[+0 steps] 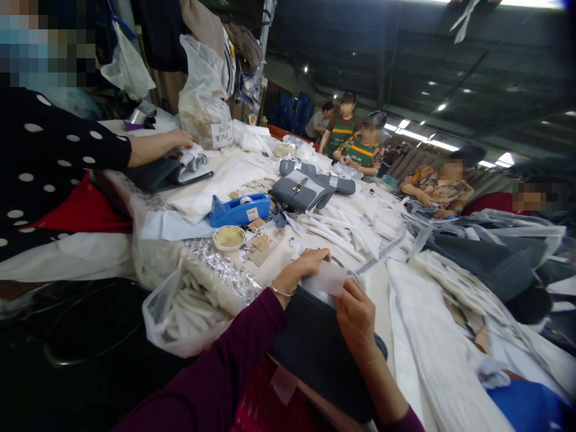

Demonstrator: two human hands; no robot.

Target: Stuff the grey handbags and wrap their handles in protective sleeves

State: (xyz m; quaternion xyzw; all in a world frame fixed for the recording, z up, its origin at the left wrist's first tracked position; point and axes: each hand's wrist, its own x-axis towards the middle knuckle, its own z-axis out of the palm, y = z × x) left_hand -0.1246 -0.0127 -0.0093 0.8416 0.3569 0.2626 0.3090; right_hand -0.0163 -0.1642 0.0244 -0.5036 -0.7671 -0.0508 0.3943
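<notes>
A small translucent white sheet (pixel 332 278) is pinched at its right edge between the thumb and fingers of my right hand (pixel 357 312). My left hand (pixel 308 264), with a bangle at the wrist, is closed just left of the sheet; its curled fingers hide what they grip. Beneath both hands a dark grey bag (pixel 321 354) lies flat at the table's near edge, partly covered by my right forearm. Something pale and shiny shows on the bag under the sheet, too blurred to name.
Beyond my hands are a blue tape dispenser (pixel 240 210), a round tin (pixel 229 238), tan tags (pixel 261 249) and grey bags (pixel 303 189). White strips (pixel 423 312) lie at right near dark bags (pixel 486 258). A co-worker's hand (pixel 180 139) rests at left; several people sit opposite.
</notes>
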